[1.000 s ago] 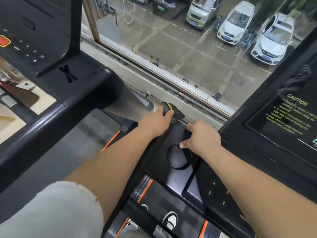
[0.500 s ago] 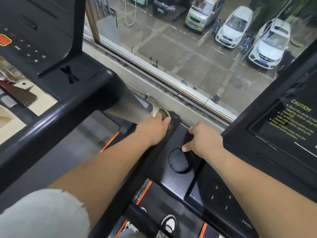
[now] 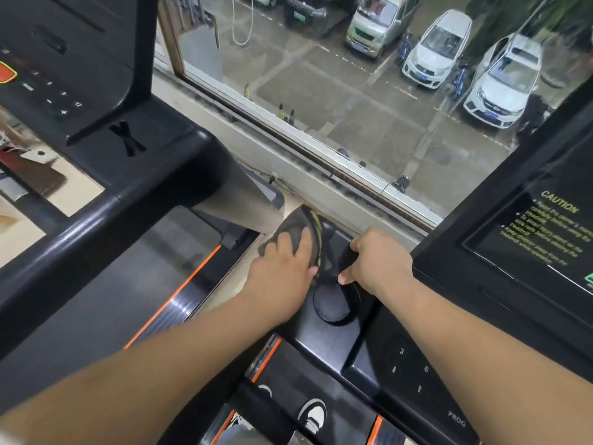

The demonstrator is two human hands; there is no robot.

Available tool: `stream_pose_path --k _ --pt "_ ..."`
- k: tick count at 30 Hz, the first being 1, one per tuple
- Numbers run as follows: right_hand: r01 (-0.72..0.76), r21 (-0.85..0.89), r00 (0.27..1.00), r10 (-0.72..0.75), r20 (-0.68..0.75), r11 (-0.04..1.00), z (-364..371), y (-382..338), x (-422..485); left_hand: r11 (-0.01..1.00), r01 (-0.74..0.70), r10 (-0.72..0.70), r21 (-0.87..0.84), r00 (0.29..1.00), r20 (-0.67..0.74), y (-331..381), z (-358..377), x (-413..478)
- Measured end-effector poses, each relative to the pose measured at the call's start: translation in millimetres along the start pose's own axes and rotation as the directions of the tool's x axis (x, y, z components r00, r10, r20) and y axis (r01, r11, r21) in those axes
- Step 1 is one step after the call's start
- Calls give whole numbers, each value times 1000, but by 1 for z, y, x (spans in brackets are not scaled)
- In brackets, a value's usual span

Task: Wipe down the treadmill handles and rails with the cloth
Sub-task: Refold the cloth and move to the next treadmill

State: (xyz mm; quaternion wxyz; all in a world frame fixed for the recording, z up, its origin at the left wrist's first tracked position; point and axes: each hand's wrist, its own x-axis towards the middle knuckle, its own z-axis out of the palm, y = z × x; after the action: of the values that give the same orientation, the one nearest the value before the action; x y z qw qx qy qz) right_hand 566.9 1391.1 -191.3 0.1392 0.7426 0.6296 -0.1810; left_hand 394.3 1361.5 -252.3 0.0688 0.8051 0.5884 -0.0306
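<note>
we note the left hand (image 3: 282,268) pressing the dark cloth (image 3: 296,227) onto the far left corner of the treadmill console (image 3: 321,348), fingers straight and together. right hand (image 3: 380,261): fingers curled round the console edge, just beside the round recess (image 3: 333,306).

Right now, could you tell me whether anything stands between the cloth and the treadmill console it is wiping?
Nothing visible does. The left hand presses the dark cloth flat onto the console corner. The right hand grips the console beside it and would block a wipe that way.
</note>
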Motion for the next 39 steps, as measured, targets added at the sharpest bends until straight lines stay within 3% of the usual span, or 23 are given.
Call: stream_pose_path --k 3,6,13,15,18,21,23,26,30,32,35,37,39 --pt "6 21 1000 -6 -7 1000 1 0 -1 997 25 -21 -70 999 45 28 -12 60" --pt "29 28 999 -28 -31 999 4 4 -4 997 80 -79 -4 993 89 46 -16 74" --pt "63 33 997 -61 -53 997 8 10 -6 999 -1 -3 -45 996 -86 0 19 -43" --pt "75 25 995 -73 -66 997 10 11 -6 999 3 -5 -48 999 -39 -10 23 -62" --pt "76 18 995 -74 -62 997 9 10 -4 996 89 -88 -4 994 64 -8 2 -22" --pt "54 27 998 -52 -44 998 6 8 -2 937 197 -144 -290 970 194 -4 -22 47" --pt "58 22 998 -57 -35 998 5 7 -3 896 228 -146 -380 961 235 0 -30 72" --pt "57 21 998 -56 -22 998 3 8 -4 905 187 -129 -382 976 173 4 -25 54" --pt "38 46 999 -37 -18 998 3 8 -9 971 136 -129 -195 990 48 -7 5 -28" --pt "26 48 1000 -25 -16 998 3 7 -11 977 102 -95 -185 994 46 -12 14 -64" --pt "-16 51 1000 15 19 999 -4 2 -15 990 64 -67 -126 998 -18 -17 19 -55" --pt "-28 35 999 27 33 999 -8 -1 -21 986 56 -68 -156 995 -70 -13 6 -31" --pt "-16 44 1000 15 13 999 -5 2 -31 950 72 -63 -303 997 38 -10 -6 -11"
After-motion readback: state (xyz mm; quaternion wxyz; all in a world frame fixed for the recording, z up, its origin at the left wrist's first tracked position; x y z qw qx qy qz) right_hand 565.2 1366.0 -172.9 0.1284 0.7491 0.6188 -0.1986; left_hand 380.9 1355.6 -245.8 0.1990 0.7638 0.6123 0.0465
